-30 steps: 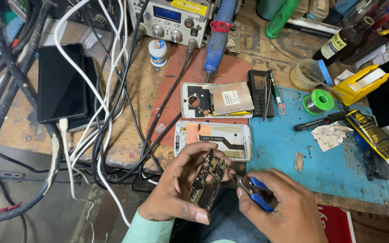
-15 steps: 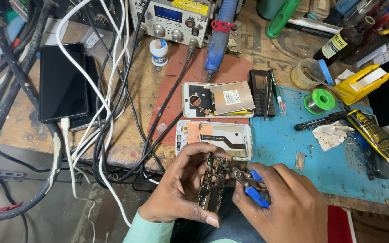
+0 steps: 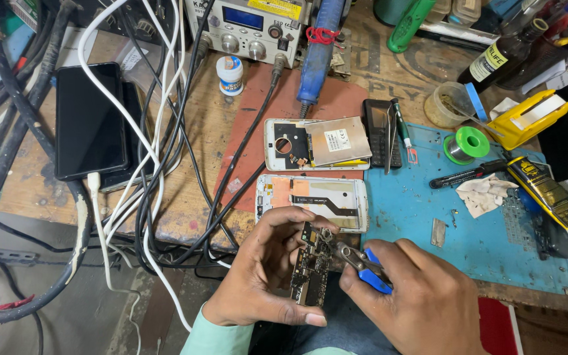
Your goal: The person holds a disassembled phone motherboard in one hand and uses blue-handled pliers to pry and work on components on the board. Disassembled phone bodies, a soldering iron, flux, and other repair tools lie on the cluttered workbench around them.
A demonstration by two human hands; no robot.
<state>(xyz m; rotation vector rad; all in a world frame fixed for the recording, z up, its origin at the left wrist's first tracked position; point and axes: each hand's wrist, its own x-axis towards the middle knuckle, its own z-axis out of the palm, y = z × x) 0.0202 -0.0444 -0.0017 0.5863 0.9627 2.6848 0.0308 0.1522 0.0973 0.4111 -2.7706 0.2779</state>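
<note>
Head view of a repair bench, seen from above. The left hand pinches a phone circuit board upright between thumb and fingers, just off the bench's near edge and above the person's lap. The right hand is closed around blue-handled pliers, whose tips meet the board's upper corner; whether they grip a part there cannot be made out, since the tips are small and partly masked by the fingers. The lower end of the board is hidden behind the left thumb, and the right wrist is cut off by the lower frame edge.

Just beyond the hands lies an opened white phone frame, and behind it a second opened phone housing with a metal plate, both partly on a reddish mat. A blue work mat to the right carries a green solder spool, a crumpled tissue and a black keypad phone. On the left, a dark smartphone rests among tangled black and white cables. A soldering station at the rear is cut off by the upper frame edge. The wooden bench surface is worn and stained; the floor below shows only dimly.
</note>
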